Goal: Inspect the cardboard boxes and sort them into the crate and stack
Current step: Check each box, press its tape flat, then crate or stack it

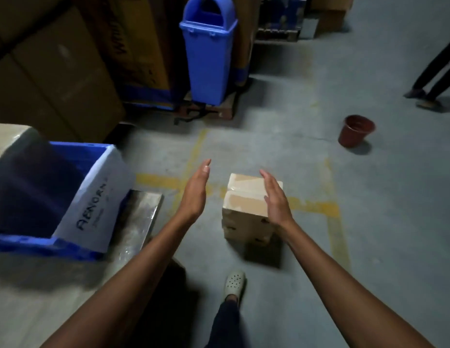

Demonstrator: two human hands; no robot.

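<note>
While palms face inward, left hand [195,192] and right hand [275,197] hover straight-fingered; both empty.

The place was a warehouse or stockroom: tall brown cartons [55,71] were stacked along the left, and the bare grey concrete floor [382,234] carried worn yellow painted lines [316,208]. A blue plastic crate [43,244] sat by the cartons, and a blue swing-lid bin [208,59] stood on what seemed, in the dim light, to be a wooden pallet [218,113].
</note>
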